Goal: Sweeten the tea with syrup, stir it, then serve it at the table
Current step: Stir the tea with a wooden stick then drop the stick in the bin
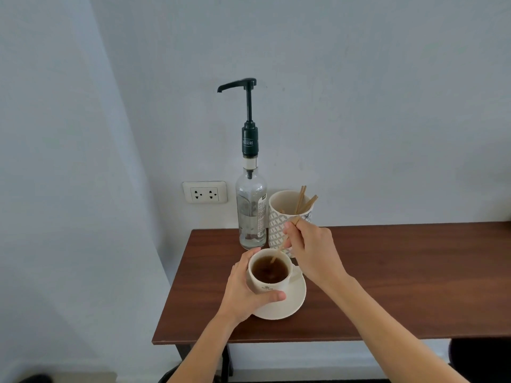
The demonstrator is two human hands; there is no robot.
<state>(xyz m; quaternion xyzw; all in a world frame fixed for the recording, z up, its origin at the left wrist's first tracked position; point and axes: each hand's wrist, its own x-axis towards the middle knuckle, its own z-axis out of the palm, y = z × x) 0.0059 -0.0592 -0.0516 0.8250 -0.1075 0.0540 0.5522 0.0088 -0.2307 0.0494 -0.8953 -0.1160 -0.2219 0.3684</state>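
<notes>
A cream cup point(272, 283) full of brown tea stands on a matching saucer point(293, 302) near the left end of a dark wooden table point(387, 277). My left hand point(246, 293) wraps around the cup's left side. My right hand point(311, 251) pinches a thin wooden stir stick point(278, 254), whose lower end dips into the tea. Behind the cup stands a clear glass syrup bottle point(251, 214) with a tall black pump, its spout pointing left.
A patterned white holder point(279, 214) with several more wooden sticks stands right of the bottle, against the wall. A wall socket point(204, 192) sits left of the bottle. The table's left edge and front edge are close to the saucer.
</notes>
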